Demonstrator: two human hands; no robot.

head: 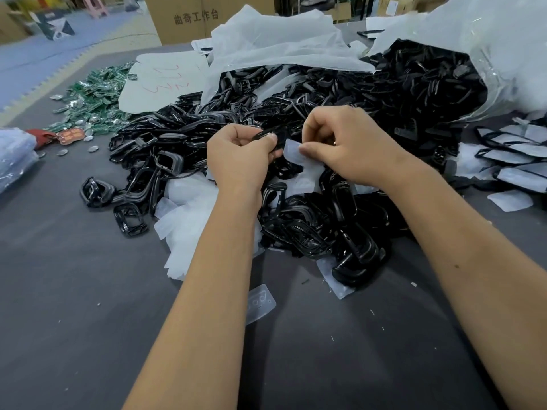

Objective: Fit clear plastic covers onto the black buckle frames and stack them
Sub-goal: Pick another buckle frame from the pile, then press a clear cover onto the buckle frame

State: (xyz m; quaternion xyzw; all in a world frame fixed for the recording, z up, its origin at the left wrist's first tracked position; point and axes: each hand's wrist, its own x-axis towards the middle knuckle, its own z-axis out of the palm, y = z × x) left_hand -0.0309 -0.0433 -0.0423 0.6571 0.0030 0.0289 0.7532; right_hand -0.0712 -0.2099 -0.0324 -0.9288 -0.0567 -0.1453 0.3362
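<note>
My left hand (241, 156) grips a black buckle frame (273, 134) between thumb and curled fingers, held above the big pile of black frames (310, 220). My right hand (352, 149) pinches a clear plastic cover (293, 150) by its right edge, right beside the held frame. The cover's left end touches or nearly touches the frame; I cannot tell whether it is seated. Finished frames with covers lie in a stack (515, 155) at the right. Loose clear covers (189, 232) lie under and beside the pile.
A torn white bag (488, 54) spills more black frames at the back right. Green circuit boards (97, 99) and small metal discs lie at the left. A single clear cover (260, 303) rests on the grey table (74, 321) between my forearms. Cardboard boxes stand behind.
</note>
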